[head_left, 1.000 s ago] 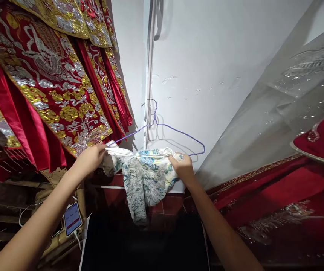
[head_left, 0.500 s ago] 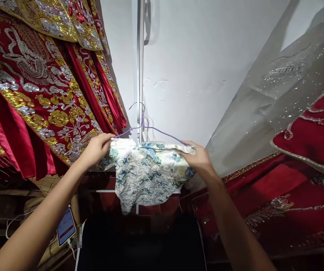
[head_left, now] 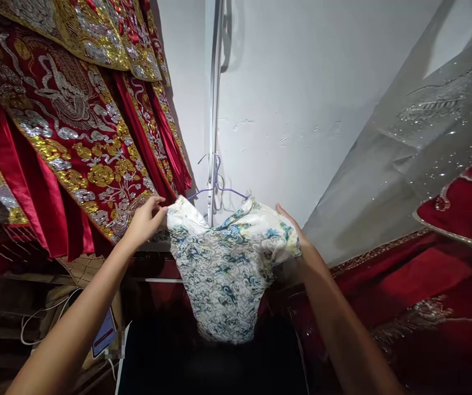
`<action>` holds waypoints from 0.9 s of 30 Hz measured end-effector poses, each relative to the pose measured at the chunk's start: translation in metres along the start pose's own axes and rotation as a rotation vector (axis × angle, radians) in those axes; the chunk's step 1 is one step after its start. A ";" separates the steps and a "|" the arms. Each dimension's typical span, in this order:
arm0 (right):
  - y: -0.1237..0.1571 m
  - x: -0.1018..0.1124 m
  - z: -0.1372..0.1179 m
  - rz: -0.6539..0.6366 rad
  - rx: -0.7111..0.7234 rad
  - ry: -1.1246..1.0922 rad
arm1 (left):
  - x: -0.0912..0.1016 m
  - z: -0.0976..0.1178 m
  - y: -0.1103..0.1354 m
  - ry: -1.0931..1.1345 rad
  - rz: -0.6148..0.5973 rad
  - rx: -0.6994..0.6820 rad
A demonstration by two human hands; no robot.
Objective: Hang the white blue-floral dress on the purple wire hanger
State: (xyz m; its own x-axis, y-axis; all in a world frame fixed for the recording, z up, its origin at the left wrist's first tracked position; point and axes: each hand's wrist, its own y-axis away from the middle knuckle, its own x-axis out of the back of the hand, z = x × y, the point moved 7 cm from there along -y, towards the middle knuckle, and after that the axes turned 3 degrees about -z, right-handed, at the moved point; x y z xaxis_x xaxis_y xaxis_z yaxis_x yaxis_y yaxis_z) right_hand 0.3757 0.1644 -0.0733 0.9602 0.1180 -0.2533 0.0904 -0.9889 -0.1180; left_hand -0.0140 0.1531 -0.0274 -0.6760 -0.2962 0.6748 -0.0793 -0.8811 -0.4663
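A small white garment (head_left: 223, 269) with a blue-green floral print hangs on a purple wire hanger (head_left: 218, 186), whose hook rests at a pale vertical rail (head_left: 213, 109) on the white wall. My left hand (head_left: 147, 219) pinches the garment's left shoulder, fingers closed on the cloth. At the right shoulder my right hand (head_left: 297, 238) lies against the cloth with fingers stretched out; most of the palm is hidden behind the fabric.
Red robes with gold and silver embroidery (head_left: 63, 120) hang close on the left. More red embroidered cloth (head_left: 425, 285) and a grey sequined sheet (head_left: 425, 137) fill the right. A phone on a cable (head_left: 105, 334) lies low on the left, beside a dark surface (head_left: 203, 362).
The garment went from bunched across the hanger's bar to spread over both shoulders and hanging down. My right hand loosened from a grip to stretched fingers. The hanger's arms are now covered by cloth.
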 end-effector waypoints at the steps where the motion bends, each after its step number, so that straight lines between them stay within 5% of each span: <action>1: 0.003 0.007 0.004 0.019 -0.024 -0.003 | -0.001 -0.008 0.001 -0.010 -0.024 0.021; 5: 0.018 0.019 0.000 0.114 -0.007 0.068 | -0.002 -0.010 -0.002 -0.009 0.005 0.029; 10: 0.030 0.006 -0.042 0.297 0.166 0.001 | 0.014 0.057 0.001 0.071 0.313 -0.157; 12: 0.047 0.001 -0.047 0.424 0.194 0.006 | 0.011 0.083 0.004 0.273 0.238 -0.166; 15: 0.088 -0.022 -0.032 0.477 0.236 0.135 | -0.015 0.109 0.012 0.815 -0.155 -0.010; 18: 0.118 -0.073 0.000 0.171 0.231 0.290 | -0.035 0.128 0.025 1.221 -0.415 0.177; 21: 0.127 -0.106 0.021 -0.026 0.203 0.307 | -0.041 0.138 0.029 1.345 -0.464 0.237; 27: 0.103 -0.066 0.004 0.381 0.164 0.024 | -0.038 0.130 0.025 1.217 -0.351 0.177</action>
State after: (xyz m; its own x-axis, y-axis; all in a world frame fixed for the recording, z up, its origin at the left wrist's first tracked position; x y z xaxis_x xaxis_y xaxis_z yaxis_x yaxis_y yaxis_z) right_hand 0.3211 0.0551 -0.0723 0.9227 -0.2582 -0.2862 -0.3145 -0.9336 -0.1717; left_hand 0.1053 0.0943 0.0099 -0.8777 0.4060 -0.2548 -0.3546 -0.9076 -0.2247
